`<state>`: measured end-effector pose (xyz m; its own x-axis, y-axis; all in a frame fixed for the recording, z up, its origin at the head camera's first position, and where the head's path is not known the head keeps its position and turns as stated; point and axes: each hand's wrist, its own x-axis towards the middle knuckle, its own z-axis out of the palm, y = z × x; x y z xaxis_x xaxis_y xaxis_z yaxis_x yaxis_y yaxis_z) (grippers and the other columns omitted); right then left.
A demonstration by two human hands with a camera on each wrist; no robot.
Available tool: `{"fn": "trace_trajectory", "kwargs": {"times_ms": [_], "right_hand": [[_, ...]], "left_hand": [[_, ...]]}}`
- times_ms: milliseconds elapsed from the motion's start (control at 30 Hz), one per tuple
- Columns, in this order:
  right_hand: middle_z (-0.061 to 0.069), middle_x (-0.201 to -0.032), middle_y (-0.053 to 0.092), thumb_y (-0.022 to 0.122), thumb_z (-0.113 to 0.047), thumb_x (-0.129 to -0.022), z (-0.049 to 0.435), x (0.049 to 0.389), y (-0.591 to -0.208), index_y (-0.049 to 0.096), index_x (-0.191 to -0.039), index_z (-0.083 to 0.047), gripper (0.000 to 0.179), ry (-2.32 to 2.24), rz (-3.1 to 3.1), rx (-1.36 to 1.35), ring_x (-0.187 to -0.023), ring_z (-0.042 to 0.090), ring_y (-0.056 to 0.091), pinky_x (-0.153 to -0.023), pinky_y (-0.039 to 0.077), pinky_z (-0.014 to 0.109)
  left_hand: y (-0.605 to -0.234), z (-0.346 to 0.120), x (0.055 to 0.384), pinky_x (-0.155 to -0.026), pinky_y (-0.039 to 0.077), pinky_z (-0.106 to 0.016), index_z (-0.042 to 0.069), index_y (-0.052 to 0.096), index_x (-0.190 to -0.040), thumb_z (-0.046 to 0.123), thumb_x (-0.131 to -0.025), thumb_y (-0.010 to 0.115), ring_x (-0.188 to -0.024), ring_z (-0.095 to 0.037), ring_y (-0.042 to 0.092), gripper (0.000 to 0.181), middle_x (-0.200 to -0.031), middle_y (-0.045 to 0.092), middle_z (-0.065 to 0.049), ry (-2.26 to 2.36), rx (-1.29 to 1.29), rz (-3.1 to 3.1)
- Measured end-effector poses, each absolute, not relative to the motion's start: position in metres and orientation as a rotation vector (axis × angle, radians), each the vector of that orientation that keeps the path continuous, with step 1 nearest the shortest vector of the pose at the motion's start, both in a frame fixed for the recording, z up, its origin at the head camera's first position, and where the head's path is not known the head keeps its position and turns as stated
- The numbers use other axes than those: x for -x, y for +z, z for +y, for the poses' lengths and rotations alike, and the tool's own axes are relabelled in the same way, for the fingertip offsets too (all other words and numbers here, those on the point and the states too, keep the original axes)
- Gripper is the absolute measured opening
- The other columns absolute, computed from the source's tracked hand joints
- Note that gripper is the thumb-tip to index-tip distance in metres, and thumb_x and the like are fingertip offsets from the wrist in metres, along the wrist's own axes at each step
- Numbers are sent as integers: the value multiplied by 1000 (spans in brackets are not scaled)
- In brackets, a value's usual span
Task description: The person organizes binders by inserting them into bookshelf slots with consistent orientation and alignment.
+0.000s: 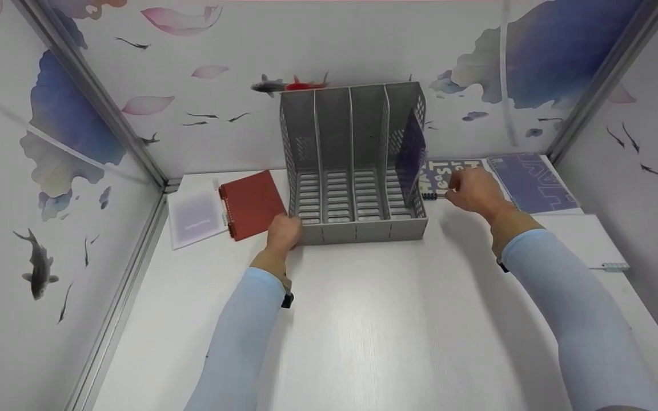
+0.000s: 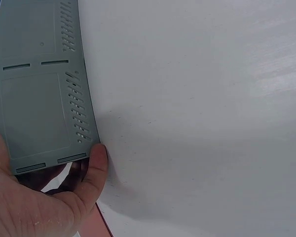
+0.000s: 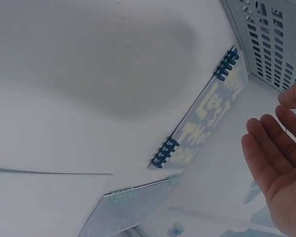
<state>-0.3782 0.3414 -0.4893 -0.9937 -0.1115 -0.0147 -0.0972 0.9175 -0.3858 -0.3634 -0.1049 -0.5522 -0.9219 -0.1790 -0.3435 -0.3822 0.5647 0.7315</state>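
Observation:
A grey file organizer (image 1: pixel 363 233) with upright dividers stands at the back middle of the table. My left hand (image 1: pixel 284 231) grips its front left corner, thumb and fingers on either side of the end wall in the left wrist view. A purple notebook (image 1: pixel 412 154) leans in the rightmost compartment. To the right of the organizer, my right hand (image 1: pixel 474 191) hovers over a spiral notebook with pale lettering (image 1: pixel 437 178), partly covering it in the head view. In the right wrist view its fingers (image 3: pixel 271 143) are loosely bent, with nothing visible between them.
Left of the organizer lie a red ring-bound notebook (image 1: pixel 253 205) and a pale notebook (image 1: pixel 196 217). At the right are a purple notebook with large lettering (image 1: pixel 534 181) and a white spiral notebook (image 1: pixel 580 240). Printed wall panels (image 1: pixel 363 40) enclose the table.

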Motion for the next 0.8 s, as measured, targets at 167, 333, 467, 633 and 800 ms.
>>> {"fn": "trace_trajectory", "kwargs": {"times_ms": [167,333,467,633,800], "right_hand": [[30,-115,77,68,-18,-101,350,375,-495,76,-120,8,33,-579,3043,202,-100,45,74,-93,61,64],[29,-110,77,68,-16,-101,361,370,-500,76,-117,8,30,-519,3057,284,-97,44,72,-91,59,64],[29,-110,77,70,-15,-101,369,366,-502,77,-120,8,31,-464,3039,310,-98,44,72,-91,59,64],[29,-111,76,71,-14,-99,378,361,-503,76,-122,8,32,-423,3017,341,-98,45,73,-93,59,64],[31,-114,75,70,-13,-99,386,356,-504,74,-127,9,35,-385,2995,373,-100,46,73,-94,59,65]], "left_hand": [[-564,-110,372,-112,56,-49,-4,60,-152,24,-112,45,-128,-33,64,52,-149,69,-20,1296,479,2559],[-589,-116,393,-102,59,-49,-2,67,-144,27,-110,43,-120,-31,67,51,-141,73,-18,1254,469,2595],[-618,-122,413,-105,60,-49,1,68,-146,31,-107,47,-129,-31,70,53,-146,73,-16,1210,439,2641],[-629,-125,421,-116,57,-51,3,64,-152,33,-109,49,-140,-34,67,55,-151,71,-14,1219,444,2624],[-611,-120,407,-107,59,-48,2,71,-142,32,-108,48,-128,-29,71,50,-142,75,-14,1231,440,2652]]}}
